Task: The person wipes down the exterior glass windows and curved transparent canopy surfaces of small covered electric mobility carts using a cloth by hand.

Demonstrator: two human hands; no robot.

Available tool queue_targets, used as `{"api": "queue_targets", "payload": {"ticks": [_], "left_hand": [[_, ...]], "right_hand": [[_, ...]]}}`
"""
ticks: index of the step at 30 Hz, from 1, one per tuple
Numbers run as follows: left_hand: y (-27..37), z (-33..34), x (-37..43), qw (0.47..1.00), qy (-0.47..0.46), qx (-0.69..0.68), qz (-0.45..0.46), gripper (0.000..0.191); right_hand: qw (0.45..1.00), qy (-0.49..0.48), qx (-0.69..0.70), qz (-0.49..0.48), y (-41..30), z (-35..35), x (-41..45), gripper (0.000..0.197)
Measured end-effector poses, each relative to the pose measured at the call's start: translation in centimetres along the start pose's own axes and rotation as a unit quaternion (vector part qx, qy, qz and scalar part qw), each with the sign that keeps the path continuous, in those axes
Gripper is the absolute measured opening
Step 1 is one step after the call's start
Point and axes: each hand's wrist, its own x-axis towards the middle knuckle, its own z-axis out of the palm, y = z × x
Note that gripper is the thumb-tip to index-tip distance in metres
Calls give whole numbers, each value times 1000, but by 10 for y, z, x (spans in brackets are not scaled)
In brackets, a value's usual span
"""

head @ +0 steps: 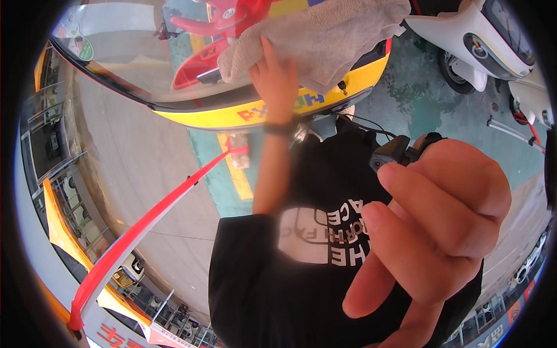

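My left hand [275, 82], with a dark band at the wrist, lies flat on a beige towel [322, 43], its fingers spread. The towel is bunched over the yellow body [370, 78] of a small vehicle with a clear curved windscreen [126, 56]; red parts [200, 63] show through it. My right hand [435, 222] is raised close to the view at the right, fingers curled. Behind its fingertips is a small black camera [387, 154] on a strap, with a thin cable near it. Whether the hand grips the camera or wears it is hidden.
A white scooter [474, 43] stands at the upper right, with a metal bar [509, 130] on the floor below it. A red and white tape barrier [152, 204] crosses the left side, reaching a block [239, 161] on the floor. Parked vehicles line the rim.
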Motion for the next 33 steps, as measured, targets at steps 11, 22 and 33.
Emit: {"api": "queue_targets", "payload": {"ticks": [11,22,33], "left_hand": [[-13,-8,-15,997,-49,-1,-63,88],[-4,-22,17,988,-125,-20,-89,87],[-8,-51,164,999,20,-23,-34,86]], "right_hand": [[995,-11,32,92,25,43,-25,23],[899,-121,-68,415,88,134,-179,69],[904,-33,-172,390,174,174,-82,90]]}}
